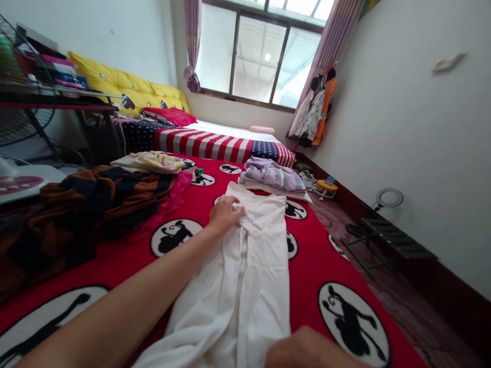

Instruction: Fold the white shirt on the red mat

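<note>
A long white garment (264, 255), folded lengthwise, lies on the red bedspread (126, 266) with its narrow end away from me. My left hand (226, 212) rests on the left side of that far end, its fingers curled in on the cloth near a fold. Wrinkles and a long overlapping edge run down the middle of the garment toward me. At the bottom edge of the view, my right hand (303, 347) is beside the near part of the garment; it is blurred and partly cut off, so its fingers are unclear.
Folded clothes (272, 174) are stacked just beyond the garment. A loose heap of dark and orange striped clothing (103, 194) lies at left, near a yellow-and-white cloth (153, 162). A green folding stool (395, 240) and ring light (389, 198) stand to the right.
</note>
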A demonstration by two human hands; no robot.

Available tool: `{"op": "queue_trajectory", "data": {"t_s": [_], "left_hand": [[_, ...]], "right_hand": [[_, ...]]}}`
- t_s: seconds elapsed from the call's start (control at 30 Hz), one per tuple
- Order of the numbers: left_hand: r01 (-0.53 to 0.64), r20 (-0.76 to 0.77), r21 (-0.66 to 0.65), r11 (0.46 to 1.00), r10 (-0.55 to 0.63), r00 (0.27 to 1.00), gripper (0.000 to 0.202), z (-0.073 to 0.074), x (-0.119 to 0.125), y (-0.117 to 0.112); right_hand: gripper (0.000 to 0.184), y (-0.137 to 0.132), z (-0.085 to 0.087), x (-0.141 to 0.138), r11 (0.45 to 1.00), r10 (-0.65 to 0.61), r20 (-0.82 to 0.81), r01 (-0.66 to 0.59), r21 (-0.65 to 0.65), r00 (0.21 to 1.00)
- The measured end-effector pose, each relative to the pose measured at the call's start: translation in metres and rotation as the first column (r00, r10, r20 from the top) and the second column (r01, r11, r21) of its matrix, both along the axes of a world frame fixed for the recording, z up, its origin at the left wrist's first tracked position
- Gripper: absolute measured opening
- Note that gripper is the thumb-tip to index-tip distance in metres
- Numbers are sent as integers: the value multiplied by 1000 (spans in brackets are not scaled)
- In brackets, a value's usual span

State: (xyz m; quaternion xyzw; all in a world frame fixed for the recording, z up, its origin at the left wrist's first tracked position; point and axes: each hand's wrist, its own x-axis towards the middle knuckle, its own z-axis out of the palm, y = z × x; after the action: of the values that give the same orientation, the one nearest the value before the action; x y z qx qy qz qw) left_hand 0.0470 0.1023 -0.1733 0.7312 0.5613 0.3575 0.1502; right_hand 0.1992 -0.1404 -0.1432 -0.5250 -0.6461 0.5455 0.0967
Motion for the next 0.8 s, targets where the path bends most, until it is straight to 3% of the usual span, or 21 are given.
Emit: {"op": "queue_trajectory", "data": {"t_s": [0.1,0.13,0.2,0.23,0.3,0.37,0.47,0.53,0.6,0.7,0.8], "left_hand": [[-37,42,5,999,36,998,30,-10,2,-2],[-32,48,13,999,31,998,29,-12,2,-2],[-17,56,35,999,15,998,27,-14,3,-1],[-13,64,46,999,10,998,25,-15,3,-1],[3,90,61,998,-8,996,21,-17,2,1],[40,118,76,996,-49,992,22,-20,0,3],[111,149,103,988,-126,981,29,-26,-2,6],[144,173,119,982,-163,971,33,-28,-3,7],[151,195,126,980,-174,965,36,-28,-2,7],[124,197,120,985,-146,969,36,-27,0,6],[102,182,105,989,-120,976,36,-25,1,4]], "right_hand": [[31,54,17,26,951,-170,-39,175,256,985],[29,80,19,37,887,-252,-51,251,387,966],[27,134,16,61,693,-437,-37,362,623,899],[28,161,11,73,610,-520,-36,400,684,854],[31,206,-1,94,515,-656,-18,465,720,754],[39,239,-11,107,483,-724,28,478,734,689],[42,265,-18,117,487,-740,91,438,756,666],[28,272,-19,119,479,-752,134,396,783,645],[18,274,-19,122,428,-799,151,374,823,582],[24,272,-19,125,350,-870,159,356,867,467],[23,271,-20,121,391,-857,222,305,868,465]]}}
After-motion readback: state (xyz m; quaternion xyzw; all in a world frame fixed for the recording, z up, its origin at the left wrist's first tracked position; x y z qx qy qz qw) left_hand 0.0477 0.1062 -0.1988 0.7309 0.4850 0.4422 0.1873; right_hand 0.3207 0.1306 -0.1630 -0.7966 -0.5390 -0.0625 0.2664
